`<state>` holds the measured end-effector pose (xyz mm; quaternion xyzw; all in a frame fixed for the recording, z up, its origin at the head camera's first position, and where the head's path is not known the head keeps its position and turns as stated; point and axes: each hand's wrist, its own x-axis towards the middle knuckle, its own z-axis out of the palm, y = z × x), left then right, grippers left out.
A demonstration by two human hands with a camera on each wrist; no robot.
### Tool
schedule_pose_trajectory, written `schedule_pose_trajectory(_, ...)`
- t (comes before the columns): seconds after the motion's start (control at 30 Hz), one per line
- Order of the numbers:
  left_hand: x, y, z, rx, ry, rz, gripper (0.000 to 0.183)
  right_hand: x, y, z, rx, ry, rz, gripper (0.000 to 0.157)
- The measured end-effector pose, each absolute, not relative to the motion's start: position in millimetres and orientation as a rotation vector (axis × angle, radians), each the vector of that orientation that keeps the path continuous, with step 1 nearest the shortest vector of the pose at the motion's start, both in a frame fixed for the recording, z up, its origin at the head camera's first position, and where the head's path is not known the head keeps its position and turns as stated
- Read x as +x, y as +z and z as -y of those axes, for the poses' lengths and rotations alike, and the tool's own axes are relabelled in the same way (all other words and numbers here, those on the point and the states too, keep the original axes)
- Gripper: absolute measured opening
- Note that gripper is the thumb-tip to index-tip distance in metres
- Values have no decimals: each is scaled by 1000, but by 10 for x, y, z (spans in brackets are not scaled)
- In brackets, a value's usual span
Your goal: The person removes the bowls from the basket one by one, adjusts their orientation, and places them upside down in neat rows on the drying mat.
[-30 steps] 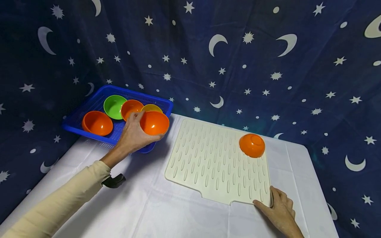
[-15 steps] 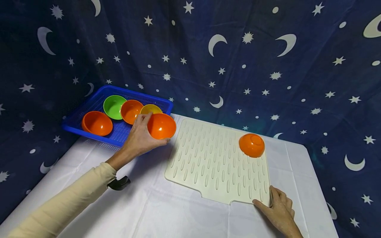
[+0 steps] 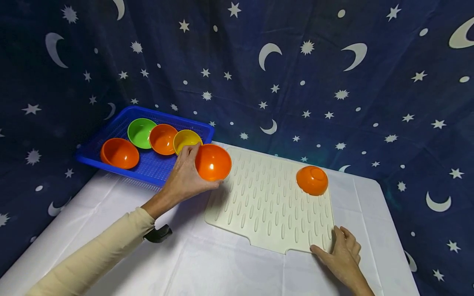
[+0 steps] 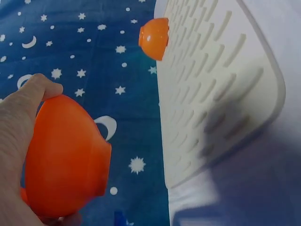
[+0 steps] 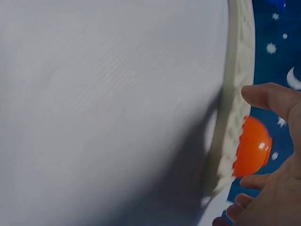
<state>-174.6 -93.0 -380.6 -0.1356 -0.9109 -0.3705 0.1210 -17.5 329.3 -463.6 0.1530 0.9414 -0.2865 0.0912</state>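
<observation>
The left hand [image 3: 185, 176] grips an orange bowl [image 3: 213, 162] in the air, near the white mat's [image 3: 266, 205] left edge. The head view shows this bowl's inside, the left wrist view its outside. The right hand [image 3: 342, 255], thumb and fingers apart, is at the mat's near right corner. Only the head view shows the blue basket [image 3: 155, 168] whole.

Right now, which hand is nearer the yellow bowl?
Left. The left hand, holding an orange bowl, is just in front of the yellow bowl; the right hand is farther, by the near right corner of the mat.
</observation>
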Motion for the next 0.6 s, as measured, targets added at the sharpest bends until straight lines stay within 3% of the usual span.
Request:
schedule_pose_trajectory(0.2,-1691,-3898,741,-430,-1102,2708,124,-258,-4522,-3023,328,-917,-2832,89)
schedule_pose_trajectory(0.47,-1664,-4005,537,-460,-1120,2720,114,-427,-4381,-2727,204,-998,-2888,77)
schedule_pose_trajectory(0.6,-1606,-4080,439,-486,-1102,2747,113,-515,-4356,-2597,152,-1144,-2848,63)
